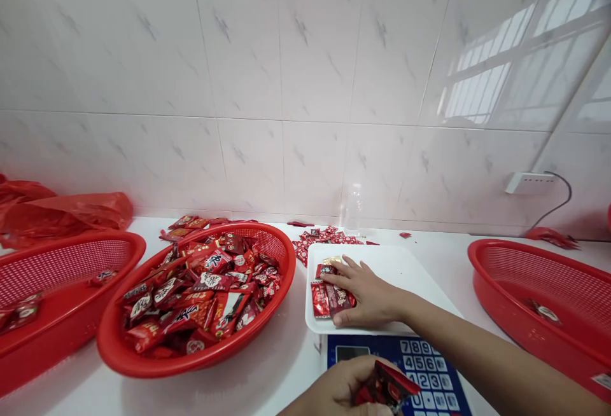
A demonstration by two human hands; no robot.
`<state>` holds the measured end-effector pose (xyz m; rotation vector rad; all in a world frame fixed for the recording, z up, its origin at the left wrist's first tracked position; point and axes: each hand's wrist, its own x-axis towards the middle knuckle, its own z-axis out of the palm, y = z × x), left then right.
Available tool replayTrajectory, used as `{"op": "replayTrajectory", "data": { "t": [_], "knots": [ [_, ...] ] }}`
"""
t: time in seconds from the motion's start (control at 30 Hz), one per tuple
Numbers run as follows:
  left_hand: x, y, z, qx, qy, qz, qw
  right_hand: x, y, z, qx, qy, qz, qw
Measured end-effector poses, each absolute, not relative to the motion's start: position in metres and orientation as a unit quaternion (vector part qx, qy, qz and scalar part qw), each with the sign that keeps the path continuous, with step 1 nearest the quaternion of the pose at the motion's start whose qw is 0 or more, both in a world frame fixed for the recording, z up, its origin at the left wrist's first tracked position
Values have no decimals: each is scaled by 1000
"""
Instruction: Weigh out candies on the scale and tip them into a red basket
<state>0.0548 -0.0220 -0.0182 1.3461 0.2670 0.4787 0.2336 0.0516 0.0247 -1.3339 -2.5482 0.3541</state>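
Note:
My left hand [351, 381] is closed around several small red packets [389, 385], low in front of the blue keypad of a scale [424, 371]. My right hand [365, 292] reaches over the scale's white tray [405, 270], its fingers stretched out and spread. Its fingertips and thumb touch red snack packets [322, 300] that lie at the tray's left side. The hand partly covers them. To the left of the tray, a red oval basket [281, 314] is heaped with similar wrapped packets [210, 282].
Another red basket [114, 250] with a few packets stands far left, below red plastic bags [71, 212]. At right is a red basket [506, 263] with one packet inside. Small red packets [327, 235] lie behind the tray near a clear cup [354, 209]. A power strip [532, 182] hangs on the tiled wall.

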Motion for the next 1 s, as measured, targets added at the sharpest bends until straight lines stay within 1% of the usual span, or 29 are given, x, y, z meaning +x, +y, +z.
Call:
{"op": "replayTrajectory", "data": {
  "t": [0.13,0.37,0.6,0.77,1.0],
  "knots": [
    [56,-22,-19,619,119,202,749,231,50,20,-436,-879,108,161],
    [57,-25,-15,622,143,199,743,227,47,15,-443,-849,103,268],
    [57,-27,-14,591,131,191,773,239,59,17,-553,-743,131,354],
    [59,-26,-14,606,130,196,760,251,67,19,-626,-684,144,346],
    [57,-28,-9,611,145,172,759,249,59,21,-602,-731,154,281]
  ]
}}
